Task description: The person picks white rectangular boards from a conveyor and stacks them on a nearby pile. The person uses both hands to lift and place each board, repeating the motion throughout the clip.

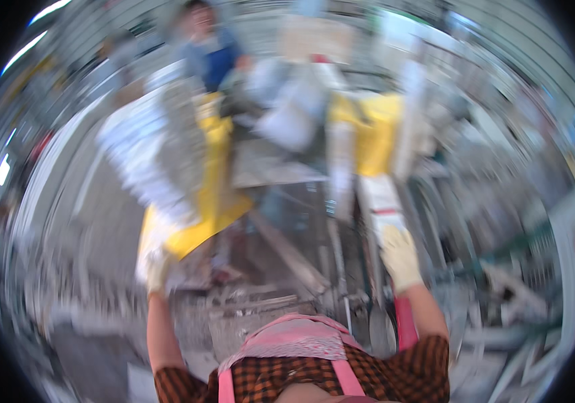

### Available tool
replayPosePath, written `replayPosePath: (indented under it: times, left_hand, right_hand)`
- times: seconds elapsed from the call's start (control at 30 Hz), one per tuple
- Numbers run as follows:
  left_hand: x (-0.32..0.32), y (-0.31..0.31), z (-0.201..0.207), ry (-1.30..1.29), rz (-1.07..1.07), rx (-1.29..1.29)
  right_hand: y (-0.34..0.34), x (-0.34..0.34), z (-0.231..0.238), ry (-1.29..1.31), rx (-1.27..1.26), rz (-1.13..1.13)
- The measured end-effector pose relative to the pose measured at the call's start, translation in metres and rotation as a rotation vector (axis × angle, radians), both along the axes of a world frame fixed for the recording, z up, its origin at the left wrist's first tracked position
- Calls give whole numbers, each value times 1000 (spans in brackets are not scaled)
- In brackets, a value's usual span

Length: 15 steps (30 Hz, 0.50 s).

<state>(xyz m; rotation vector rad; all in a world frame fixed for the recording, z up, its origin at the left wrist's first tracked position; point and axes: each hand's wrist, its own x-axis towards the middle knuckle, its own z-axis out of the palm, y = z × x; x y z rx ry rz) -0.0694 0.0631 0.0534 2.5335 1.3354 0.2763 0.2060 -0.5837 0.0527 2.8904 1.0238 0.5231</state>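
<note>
Both my hands wear pale gloves, and much of the view is smeared by motion. My left hand [158, 267] is at the lower corner of a yellow sheet [213, 213], beside a tall stack of white, layered pieces [153, 154]. Its fingers are blurred, so I cannot tell whether they grip anything. Over on the right, my right hand [401, 258] lies with its fingers stretched forward at the near end of a white strip with a red band [382, 199]. Beyond that strip hangs a second yellow piece [376, 138].
A person in a blue apron [220, 60] stands at the far left. White bundles [291, 111] lie at the back centre. Between my arms runs a long slanted bar [291, 255] over dark framework. Blurred grey-white stacks [489, 161] fill the right side.
</note>
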Motion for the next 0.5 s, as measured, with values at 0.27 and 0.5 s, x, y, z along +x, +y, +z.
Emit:
replayPosePath:
  times: [0.27, 0.5]
  left_hand:
    - [-4, -17, 19, -307, 166, -192]
    - [-2, -33, 35, -196, 190, -206]
  right_hand:
    - [21, 31, -18, -158, -189, -174]
    - [29, 47, 23, 270, 63, -235]
